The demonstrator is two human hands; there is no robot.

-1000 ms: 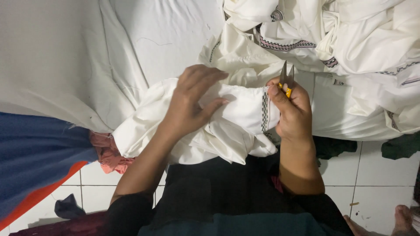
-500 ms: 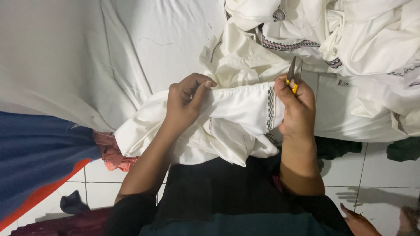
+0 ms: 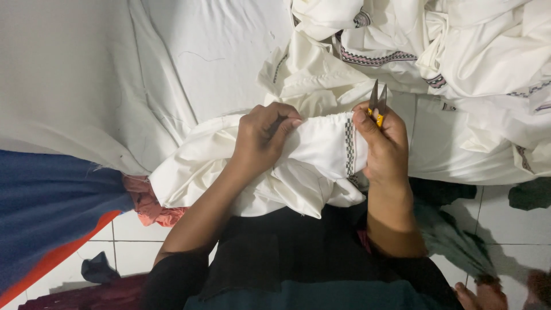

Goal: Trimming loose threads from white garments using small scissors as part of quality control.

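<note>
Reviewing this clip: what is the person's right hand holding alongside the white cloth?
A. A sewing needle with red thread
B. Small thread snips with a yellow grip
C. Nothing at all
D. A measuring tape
B: the right hand grips small thread snips with a yellow grip, blades pointing up above the fingers, while it and the left hand stretch a white garment with a patterned trim band between them.
</note>
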